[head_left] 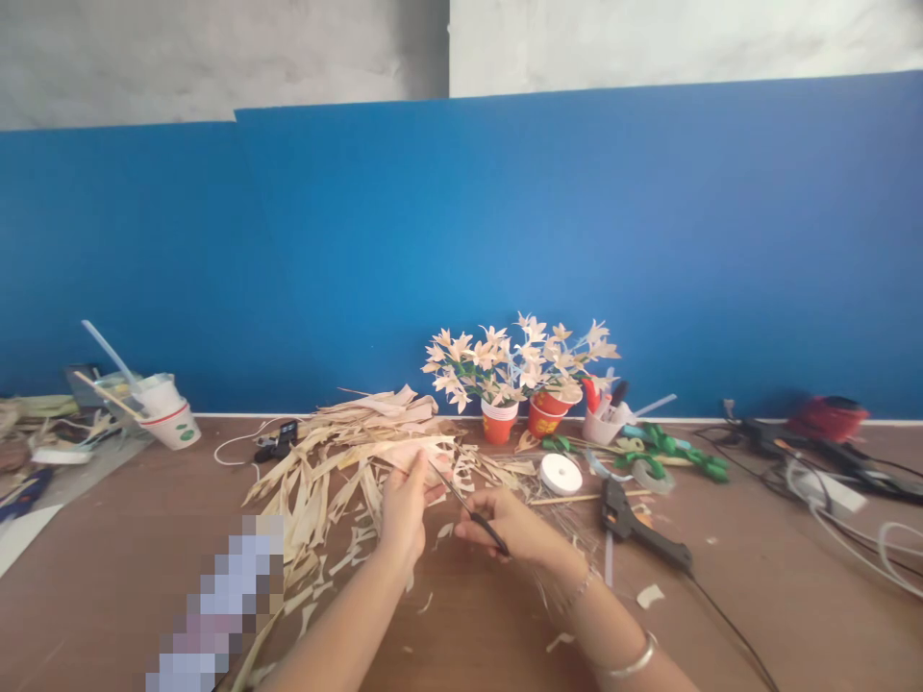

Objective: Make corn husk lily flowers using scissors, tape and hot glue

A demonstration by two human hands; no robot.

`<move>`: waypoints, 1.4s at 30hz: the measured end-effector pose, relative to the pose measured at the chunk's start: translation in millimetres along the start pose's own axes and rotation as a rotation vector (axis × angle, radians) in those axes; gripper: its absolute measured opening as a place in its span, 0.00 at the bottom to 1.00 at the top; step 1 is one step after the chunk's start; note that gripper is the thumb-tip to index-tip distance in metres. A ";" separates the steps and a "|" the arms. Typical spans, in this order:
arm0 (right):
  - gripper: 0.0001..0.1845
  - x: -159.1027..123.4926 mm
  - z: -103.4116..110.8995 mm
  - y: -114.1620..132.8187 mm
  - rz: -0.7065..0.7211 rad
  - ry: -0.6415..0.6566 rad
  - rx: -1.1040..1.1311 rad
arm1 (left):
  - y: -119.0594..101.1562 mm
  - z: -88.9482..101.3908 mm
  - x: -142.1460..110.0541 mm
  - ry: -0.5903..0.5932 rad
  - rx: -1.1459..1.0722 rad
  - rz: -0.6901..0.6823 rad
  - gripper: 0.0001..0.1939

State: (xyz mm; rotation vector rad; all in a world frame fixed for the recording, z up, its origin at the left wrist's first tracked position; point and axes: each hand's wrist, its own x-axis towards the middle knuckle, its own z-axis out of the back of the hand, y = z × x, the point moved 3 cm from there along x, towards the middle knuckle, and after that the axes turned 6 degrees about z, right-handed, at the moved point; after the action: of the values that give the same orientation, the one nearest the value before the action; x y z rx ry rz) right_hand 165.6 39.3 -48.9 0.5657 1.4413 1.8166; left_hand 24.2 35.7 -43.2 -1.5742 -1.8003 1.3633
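My left hand (405, 505) pinches a pale dried husk strip (400, 452) over the middle of the table. In my right hand (505, 522) is a pair of scissors (485, 533) with dark handles, its blades pointing up and left to the husk's edge. Whether the blades touch the husk I cannot tell. Under and left of my left hand spreads a heap of dried husks (317, 471), with small cut scraps lying around it. Behind my hands stand pale flowers (530, 360) in red paper cups (499, 423).
A black glue gun (638, 529) with its cable lies to the right, near a white ribbon roll (561, 474) and green tape pieces (663, 447). A white cup (173, 423) with sticks stands left. Cables and a white power strip (829, 490) lie far right. A blue panel (361, 259) rises behind.
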 end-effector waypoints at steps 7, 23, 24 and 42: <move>0.19 -5.0 4.0 -0.6 -0.030 0.081 0.085 | -8.7 5.3 4.7 -0.026 0.049 -0.034 0.14; 0.10 12.8 -8.4 -0.5 0.328 -0.685 0.300 | 8.4 -3.8 -3.5 0.093 0.342 -0.086 0.11; 0.09 12.2 -8.5 -0.4 0.330 -0.696 0.294 | 8.6 -3.8 -3.3 0.091 0.352 -0.084 0.11; 0.12 18.7 -4.3 -21.8 0.108 -0.344 0.211 | -21.4 13.8 17.5 -0.030 0.278 -0.077 0.12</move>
State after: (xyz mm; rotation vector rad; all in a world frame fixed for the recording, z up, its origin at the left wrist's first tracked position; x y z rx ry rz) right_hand 156.7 53.1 -72.9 1.0272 1.3904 1.5609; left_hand -3.3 48.2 -36.7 -1.3326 -1.5887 1.5319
